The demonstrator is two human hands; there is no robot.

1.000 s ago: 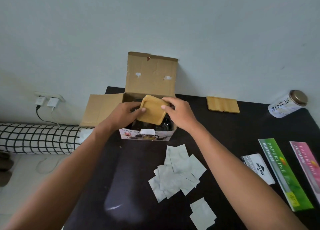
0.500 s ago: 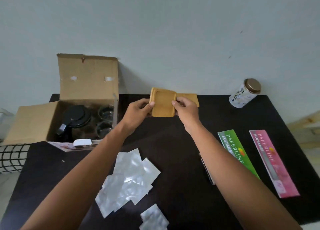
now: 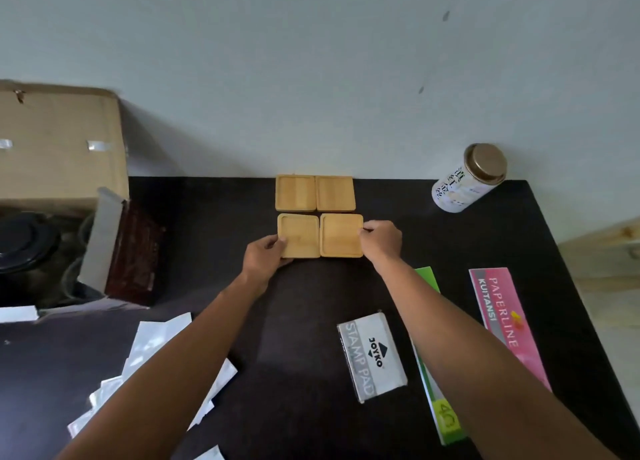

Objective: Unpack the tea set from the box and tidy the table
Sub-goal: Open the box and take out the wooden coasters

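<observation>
Fingertips (image 3: 281, 240) of my left hand (image 3: 265, 257) pinched the left edge of the near-left coaster (image 3: 299, 236), thumb on top and the rest tucked under its rim, while my right hand (image 3: 381, 241) nipped the right edge of the near-right coaster (image 3: 341, 235) in much the same way. Both hands were closed on wood, each on its own square. The two lay flat on the black table (image 3: 311, 303), edge to edge, just in front of the far pair of coasters (image 3: 315, 193) that sat side by side against the wall in the upper middle of the frame.

I judged this to be the setting-down of the coasters: four out, squared into a block, with only a nudge left to line the front row with the back one.

At the left edge of the frame the box (image 3: 59, 147) stood open, and the black-lidded teapot (image 3: 24, 248) was inside it, with what looked like glassware beside it, too dark to be sure. So the next move, as I reckoned it, called for letting go of both coasters and reaching left into the box, lifting the pot upright with care. The loose wrappers (image 3: 156, 348) at lower left, and the stamp pad box (image 3: 372, 359) below centre, would need clearing later.
</observation>
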